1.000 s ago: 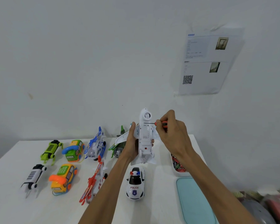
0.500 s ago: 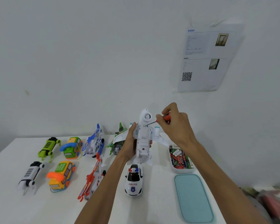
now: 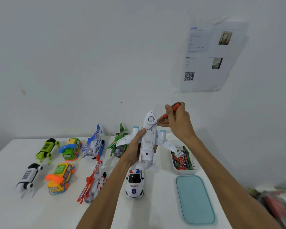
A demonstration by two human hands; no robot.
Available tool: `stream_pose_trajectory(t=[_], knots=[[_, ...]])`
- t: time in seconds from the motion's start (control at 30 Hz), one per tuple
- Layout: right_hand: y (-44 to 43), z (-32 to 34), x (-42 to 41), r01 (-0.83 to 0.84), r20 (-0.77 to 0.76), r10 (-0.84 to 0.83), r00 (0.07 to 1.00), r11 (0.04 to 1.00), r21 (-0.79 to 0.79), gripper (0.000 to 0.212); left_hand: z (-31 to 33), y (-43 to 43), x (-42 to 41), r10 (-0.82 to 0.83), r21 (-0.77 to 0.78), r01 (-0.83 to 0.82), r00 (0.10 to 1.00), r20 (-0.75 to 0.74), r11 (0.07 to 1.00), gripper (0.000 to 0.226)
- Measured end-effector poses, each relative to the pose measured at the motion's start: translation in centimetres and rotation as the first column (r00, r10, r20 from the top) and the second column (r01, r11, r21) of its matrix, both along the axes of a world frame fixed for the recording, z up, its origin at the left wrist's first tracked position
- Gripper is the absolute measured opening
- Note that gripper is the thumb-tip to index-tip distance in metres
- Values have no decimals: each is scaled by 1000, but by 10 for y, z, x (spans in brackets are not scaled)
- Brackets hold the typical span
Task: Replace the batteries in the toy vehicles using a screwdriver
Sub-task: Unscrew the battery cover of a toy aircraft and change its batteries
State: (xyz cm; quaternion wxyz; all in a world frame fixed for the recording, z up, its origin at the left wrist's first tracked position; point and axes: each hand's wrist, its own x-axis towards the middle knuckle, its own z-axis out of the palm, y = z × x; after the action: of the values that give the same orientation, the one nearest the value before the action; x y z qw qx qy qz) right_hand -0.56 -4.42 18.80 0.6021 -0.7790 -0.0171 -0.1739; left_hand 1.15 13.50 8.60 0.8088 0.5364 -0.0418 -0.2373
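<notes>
Now our left hand [image 3: 134,149] grips the white plane [image 3: 149,140] belly-up just above the police car [image 3: 134,184] — nose pointing away — while our right hand [image 3: 178,123] pinches the screwdriver [image 3: 165,115], its tip slanting down-left onto the plane's belly.

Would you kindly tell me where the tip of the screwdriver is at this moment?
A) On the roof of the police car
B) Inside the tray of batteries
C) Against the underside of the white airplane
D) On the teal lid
C: the right hand holds the screwdriver with its tip at the belly of the white airplane, which the left hand grips above the table.
</notes>
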Motion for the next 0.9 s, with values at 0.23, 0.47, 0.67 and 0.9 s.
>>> stream_pose_trajectory(t=[0.23,0.47,0.67,0.9], knots=[[-11,10,20,-34,-139,19,990,993,-110,40,-2,-4,-9,-13,-7,13,1000,-28,1000,62],[4,8,-5,-44,117,32,993,994,101,23,16,-13,-10,75,-81,-75,997,-5,994,55],[12,-2,-16,-70,266,50,963,995,66,27,21,-15,-12,73,-76,-74,997,-8,994,55],[11,2,-13,-64,228,67,971,998,-17,22,25,-16,-19,59,-51,-59,998,-14,997,53]])
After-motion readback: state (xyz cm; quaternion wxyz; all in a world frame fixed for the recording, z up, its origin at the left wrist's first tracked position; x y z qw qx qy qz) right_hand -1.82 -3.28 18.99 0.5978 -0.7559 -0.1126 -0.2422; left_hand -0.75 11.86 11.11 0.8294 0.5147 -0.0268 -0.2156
